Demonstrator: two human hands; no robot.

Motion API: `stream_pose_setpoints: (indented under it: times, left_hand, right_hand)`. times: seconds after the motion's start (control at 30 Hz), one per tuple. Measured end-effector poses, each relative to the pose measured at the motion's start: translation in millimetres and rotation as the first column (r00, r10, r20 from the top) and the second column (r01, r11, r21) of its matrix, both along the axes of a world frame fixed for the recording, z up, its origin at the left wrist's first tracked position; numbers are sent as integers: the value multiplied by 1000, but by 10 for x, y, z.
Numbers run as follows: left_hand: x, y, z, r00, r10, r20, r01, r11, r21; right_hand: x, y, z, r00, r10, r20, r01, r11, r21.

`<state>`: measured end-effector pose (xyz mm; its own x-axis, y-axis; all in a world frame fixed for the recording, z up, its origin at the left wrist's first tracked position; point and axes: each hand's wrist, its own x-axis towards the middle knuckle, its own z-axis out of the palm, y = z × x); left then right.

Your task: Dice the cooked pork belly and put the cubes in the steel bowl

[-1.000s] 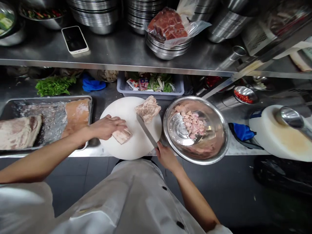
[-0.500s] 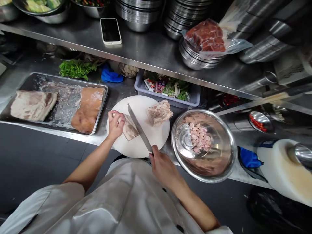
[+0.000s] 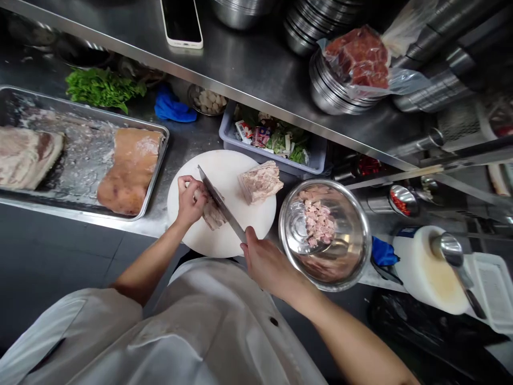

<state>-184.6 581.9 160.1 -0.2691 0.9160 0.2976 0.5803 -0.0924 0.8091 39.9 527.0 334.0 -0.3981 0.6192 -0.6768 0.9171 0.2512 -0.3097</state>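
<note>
My right hand (image 3: 262, 259) is wrapped round the handle of a long kitchen knife (image 3: 224, 208). The blade lies diagonally over a round white cutting board (image 3: 224, 246), along a piece of pork (image 3: 214, 216). On the left side of that piece, my left hand (image 3: 191, 200) presses with curled fingers, close to the blade. A second block of pork (image 3: 260, 183) rests at the board's upper right, apart from both hands. To the right, a large steel bowl (image 3: 344, 230) contains small cut pieces of meat (image 3: 319, 222).
A metal tray (image 3: 84, 200) with two slabs of pork stands left. Behind the board are a plastic bin (image 3: 274, 159), a blue cloth (image 3: 172, 105) and leafy greens (image 3: 102, 88). A steel shelf (image 3: 256, 69) overhangs the counter's back. A white tub (image 3: 428, 272) sits right.
The knife has shifted left, from beside the pork piece to over it, and the piece now looks sliced. My left hand still holds it. The camera view has shifted.
</note>
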Motion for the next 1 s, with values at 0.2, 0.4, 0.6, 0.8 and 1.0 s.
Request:
stream_pose_setpoints:
  times: [0.2,0.4,0.6,0.8,1.0]
  left_hand:
    - [-25,33,2,997,-78,10,77,996,40]
    - [-15,55,17,996,-86,25,85,996,31]
    - [-17,66,8,996,-92,1,92,996,-19]
    - [-19,39,-27,999,-40,17,39,998,42]
    - [-6,27,-16,999,-30,13,30,999,19]
  right_hand:
    - [-242,320,94,999,0,39,1,999,-36]
    - [-443,626,54,997,-25,69,29,998,-59]
    - [-636,699,-366,994,-81,72,84,996,-38]
    - [-840,840,-843,996,-87,-32,87,996,5]
    - [-217,416,-153,1000,20,-10,-20,999,-36]
